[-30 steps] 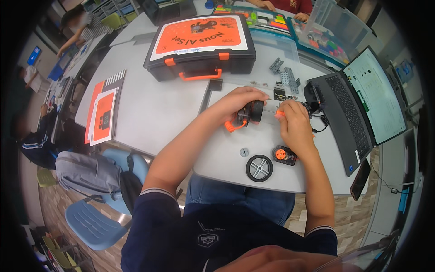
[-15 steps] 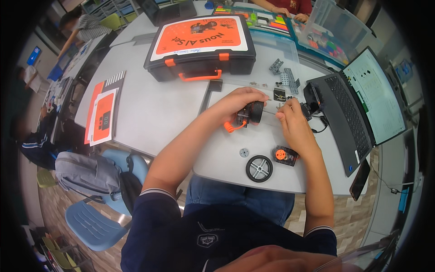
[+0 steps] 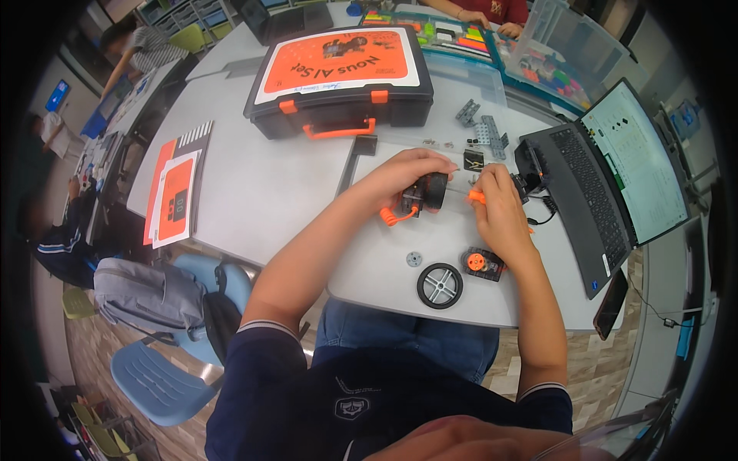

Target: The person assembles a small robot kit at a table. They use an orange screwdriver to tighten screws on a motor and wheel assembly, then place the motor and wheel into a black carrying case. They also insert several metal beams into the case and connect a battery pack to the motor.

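My left hand (image 3: 415, 170) is closed around a small black motor unit (image 3: 413, 201) with a black wheel (image 3: 436, 190) on its right side. An orange coiled cable (image 3: 396, 217) hangs from the unit. To the right, my right hand (image 3: 500, 207) pinches a slim orange piece (image 3: 477, 197); the palm hides most of it, so its kind is unclear. Nearer me on the table lie a spoked grey wheel with a black tyre (image 3: 440, 286), a small grey disc (image 3: 414, 259) and another black motor block with an orange hub (image 3: 477, 263).
Beyond my hands are a small black tray of bits (image 3: 473, 160) and grey perforated plates (image 3: 489, 134). An open laptop (image 3: 576, 180) stands right, a phone (image 3: 611, 305) at the edge. A black case (image 3: 338, 115) sits behind, booklets (image 3: 175, 200) left. Another person's hand (image 3: 510, 30) is across the table.
An orange piece now shows in my right hand, where a small thing was at the fingertips before. My left hand and the motor unit have hardly moved.
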`<state>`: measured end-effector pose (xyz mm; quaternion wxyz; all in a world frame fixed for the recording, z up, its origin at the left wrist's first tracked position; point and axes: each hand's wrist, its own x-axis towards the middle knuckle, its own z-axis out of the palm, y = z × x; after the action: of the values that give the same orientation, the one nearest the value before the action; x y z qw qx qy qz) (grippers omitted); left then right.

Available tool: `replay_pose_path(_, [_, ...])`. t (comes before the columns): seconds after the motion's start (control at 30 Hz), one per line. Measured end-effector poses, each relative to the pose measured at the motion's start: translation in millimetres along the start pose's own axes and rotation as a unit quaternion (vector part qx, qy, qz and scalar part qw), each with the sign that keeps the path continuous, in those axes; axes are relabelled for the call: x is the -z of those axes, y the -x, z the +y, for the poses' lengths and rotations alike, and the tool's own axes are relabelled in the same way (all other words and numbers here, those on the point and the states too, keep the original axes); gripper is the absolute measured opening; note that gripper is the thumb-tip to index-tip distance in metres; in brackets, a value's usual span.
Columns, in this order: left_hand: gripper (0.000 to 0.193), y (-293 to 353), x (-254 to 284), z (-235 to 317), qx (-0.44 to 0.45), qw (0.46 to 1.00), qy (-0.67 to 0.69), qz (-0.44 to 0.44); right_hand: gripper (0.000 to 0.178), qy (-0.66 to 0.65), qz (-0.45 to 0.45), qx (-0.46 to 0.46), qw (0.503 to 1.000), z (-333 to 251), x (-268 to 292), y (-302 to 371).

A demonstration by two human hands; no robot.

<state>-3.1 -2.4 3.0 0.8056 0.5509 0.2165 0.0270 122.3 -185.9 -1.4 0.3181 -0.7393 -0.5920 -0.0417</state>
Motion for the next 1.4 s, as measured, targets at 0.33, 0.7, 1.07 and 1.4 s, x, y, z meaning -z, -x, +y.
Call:
replay_pose_path(0.33, [0.041, -1, 1, 0, 0.008, 1.0, -0.007, -0.012, 0.018, -0.016, -0.061, -0.022, 0.998, -4, 10, 0])
replay_pose_path(0.7, [0.04, -1, -2, 1, -0.007, 1.0, 0.018, 0.0, 0.012, 0.039, -0.024, 0.02, 0.999, -1, 4, 2])
replay_pose_path(1.07, [0.043, 1, -1, 2, 0.002, 1.0, -0.015, -0.003, 0.016, -0.009, -0.049, -0.027, 0.998, -8, 8, 2])
replay_pose_path(1.4, [0.041, 5, -1, 5, 0.005, 1.0, 0.003, -0.011, 0.018, 0.026, 0.018, 0.027, 0.999, -9, 3, 2])
